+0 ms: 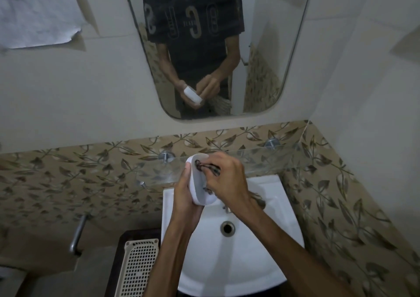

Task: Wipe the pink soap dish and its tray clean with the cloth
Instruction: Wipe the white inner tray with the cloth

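Wiping the soap dish over the basin

At centre frame the left hand [185,196] holds the pale soap dish [200,183] tilted above the white sink [261,240], while the right hand [227,178] presses a dark patterned cloth [208,167] into its hollow; the mirror [261,47] above reflects both hands.

Both hands raised together, forearms converging from bottom of view.
Left hand [185,196] cupped, fingers curled in a grip from the left side; right hand [227,178] crosses over it, fingertips pinched and pointing down-left.
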Tool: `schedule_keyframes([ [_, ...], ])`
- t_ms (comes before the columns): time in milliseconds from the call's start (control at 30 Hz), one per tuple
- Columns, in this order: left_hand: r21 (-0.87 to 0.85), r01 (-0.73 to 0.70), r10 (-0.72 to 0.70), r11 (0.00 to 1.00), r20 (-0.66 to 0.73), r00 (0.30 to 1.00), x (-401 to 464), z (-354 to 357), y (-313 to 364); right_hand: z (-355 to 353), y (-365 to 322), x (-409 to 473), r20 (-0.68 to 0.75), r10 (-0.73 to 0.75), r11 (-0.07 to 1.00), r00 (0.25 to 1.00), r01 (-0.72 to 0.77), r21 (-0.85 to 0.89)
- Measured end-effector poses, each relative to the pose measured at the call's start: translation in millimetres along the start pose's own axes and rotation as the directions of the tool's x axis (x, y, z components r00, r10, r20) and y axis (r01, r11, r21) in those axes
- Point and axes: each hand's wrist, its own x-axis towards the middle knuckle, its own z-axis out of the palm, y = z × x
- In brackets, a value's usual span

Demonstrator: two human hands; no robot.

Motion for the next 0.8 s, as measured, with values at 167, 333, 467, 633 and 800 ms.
schedule_keyframes([
  [167, -0.043, 0.011, -0.014, 0.999, -0.082, 0.997, 9, -1, 4, 1, -7, -34, 0.219, 0.034, 0.997, 0.975, -0.047, 0.058],
  [333, -0.088, 0.084, -0.089, 0.993, -0.052, 0.995, 5, 1, -11, -6, -4, -17, 0.092, 0.112, 0.992, 0.989, -0.106, -0.069],
  [467, 0.040, 0.000, 0.007, 0.999, -0.176, 0.984, 8, 3, -7, -7, -4, -28, 0.310, 0.182, 0.976, 0.933, -0.132, -0.175],
  [633, 0.170, -0.031, 0.079, 0.985, -0.284, 0.956, 9, 8, -16, -4, -4, -36, 0.442, 0.373, 0.897, 0.816, -0.439, 0.052],
  [800, 0.256, -0.083, 0.145, 0.963, -0.235, 0.961, 15, 11, -19, 1, -17, -32, 0.493, 0.627, 0.331, 0.603, -0.779, 0.532],
])
